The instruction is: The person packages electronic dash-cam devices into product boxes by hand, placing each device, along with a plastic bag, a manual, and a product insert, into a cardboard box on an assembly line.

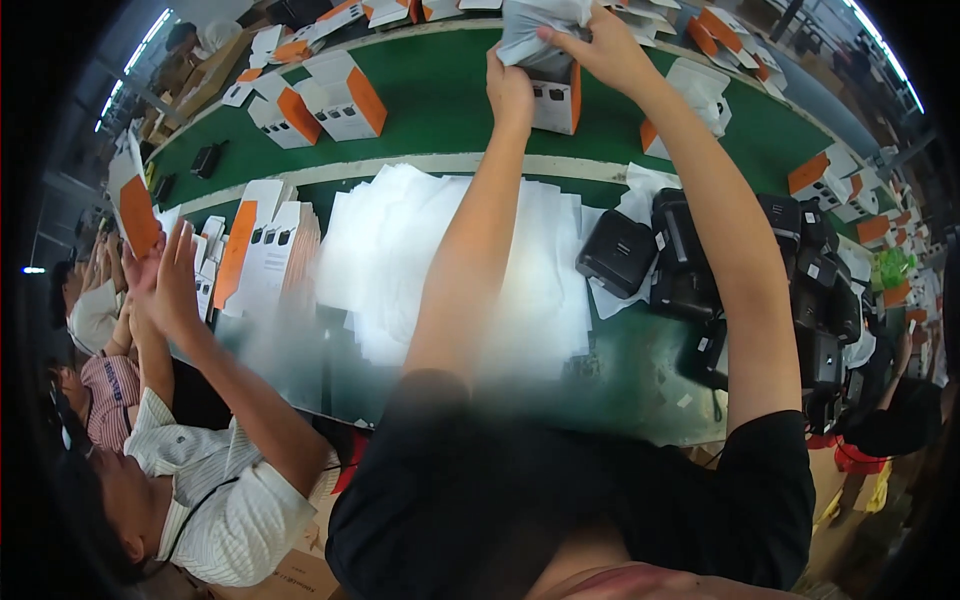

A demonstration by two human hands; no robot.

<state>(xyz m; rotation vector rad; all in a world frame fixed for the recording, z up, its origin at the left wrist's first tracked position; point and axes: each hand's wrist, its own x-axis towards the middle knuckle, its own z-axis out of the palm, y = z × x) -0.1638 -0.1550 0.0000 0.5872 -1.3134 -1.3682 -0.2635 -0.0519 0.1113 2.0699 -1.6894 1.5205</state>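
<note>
At the far side of the green bench, my arms reach up to a bundle wrapped in thin white sheet (pixel 540 25), held over a white and orange carton (pixel 556 108). My right hand (pixel 612 55) is closed on the bundle's right side, its thumb pressed on the wrap. My left hand (pixel 510 92) is closed at the bundle's lower left, beside the carton; its fingers are partly hidden. What is inside the wrap is hidden. Nearer to me lies a stack of white wrapping sheets (pixel 400 260), and right of it a black case (pixel 618 252) on a sheet.
Many black cases (pixel 690 250) are piled at the right. Folded flat cartons (pixel 265 245) stand left of the sheets. Open cartons (pixel 340 100) stand on the far bench strip. At the left, a co-worker's hands (pixel 165 280) hold an orange and white carton (pixel 138 212).
</note>
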